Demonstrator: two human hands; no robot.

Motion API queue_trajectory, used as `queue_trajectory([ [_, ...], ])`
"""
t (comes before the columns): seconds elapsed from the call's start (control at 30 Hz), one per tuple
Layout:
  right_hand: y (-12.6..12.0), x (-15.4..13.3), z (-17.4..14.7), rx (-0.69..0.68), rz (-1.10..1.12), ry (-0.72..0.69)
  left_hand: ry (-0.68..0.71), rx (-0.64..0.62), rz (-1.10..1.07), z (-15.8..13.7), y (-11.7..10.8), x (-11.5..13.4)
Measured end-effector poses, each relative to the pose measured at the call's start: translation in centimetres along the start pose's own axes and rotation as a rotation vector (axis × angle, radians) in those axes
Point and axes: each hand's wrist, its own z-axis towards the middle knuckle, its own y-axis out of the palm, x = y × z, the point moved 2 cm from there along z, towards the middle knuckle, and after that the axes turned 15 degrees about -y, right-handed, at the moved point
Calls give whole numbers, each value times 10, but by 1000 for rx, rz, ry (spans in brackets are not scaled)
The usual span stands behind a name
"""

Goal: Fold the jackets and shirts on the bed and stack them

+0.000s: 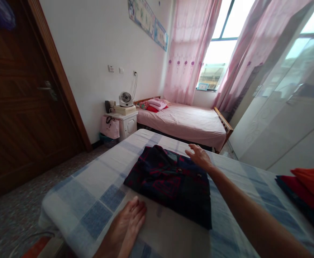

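Observation:
A dark navy and red patterned shirt (170, 182) lies folded into a rough rectangle on the blue-and-white checked sheet (92, 179). Its collar is at the far side, and a few buttons show near its right half. At the shirt's far right corner is my right hand (199, 156), fingers apart and gripping nothing; whether it touches the cloth I cannot tell. My left hand (134, 214) is just short of the shirt's near left edge, over the sheet, with its fingers stretched out and nothing held.
Folded clothes (304, 190), red, orange and dark, are stacked at the right. Beyond stand a pink-covered bed (184, 116) and a white nightstand (128, 123) bearing a small fan (126, 99). A wooden door (25, 100) is at left, a white wardrobe (286, 118) at right.

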Motion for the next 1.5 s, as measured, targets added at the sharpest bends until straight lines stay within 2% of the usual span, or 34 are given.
queue_trajectory([
  [0.1, -7, 44, -12, -133, -25, 106, -7, -98, 15, 8, 18, -7],
  [0.2, -5, 64, -20, -248, 16, 127, 33, -188, 20, 19, 39, -11],
  [0.37, 2, 69, -16, -289, 58, 148, 34, -113, -31, 30, 51, -9],
  [0.47, 3, 63, -14, -324, 142, 162, 48, -47, 125, 37, 54, -6],
  [0.53, 2, 55, -15, -328, 238, 155, 150, -44, 244, 43, 59, -3],
  [0.63, -7, 37, -23, -270, 390, 134, 396, -76, 339, 50, 74, 5],
  [0.7, -22, 23, -32, -212, 465, 110, 508, -102, 372, 50, 91, 13],
  [0.83, -75, -6, -64, 8, 639, 45, 623, -234, 429, 37, 139, 40],
  [0.9, -101, -17, -91, 134, 689, 53, 654, -320, 489, 31, 161, 54],
  [0.97, -114, -24, -126, 216, 690, 86, 640, -378, 581, 33, 173, 61],
  [1.03, -111, -24, -168, 248, 677, 152, 587, -389, 711, 45, 173, 56],
  [1.13, -82, -10, -230, 147, 661, 280, 512, -320, 939, 70, 151, 32],
  [1.23, -59, 18, -274, 49, 614, 376, 576, -210, 1102, 87, 126, 13],
  [1.3, -60, 39, -286, 101, 548, 469, 682, -141, 1182, 91, 119, 12],
  [1.37, -70, 55, -285, 185, 497, 527, 800, -64, 1260, 93, 121, 18],
  [1.43, -79, 65, -273, 238, 484, 506, 905, 14, 1332, 95, 126, 25],
  [1.5, -81, 71, -260, 236, 491, 457, 984, 71, 1400, 98, 130, 29],
])
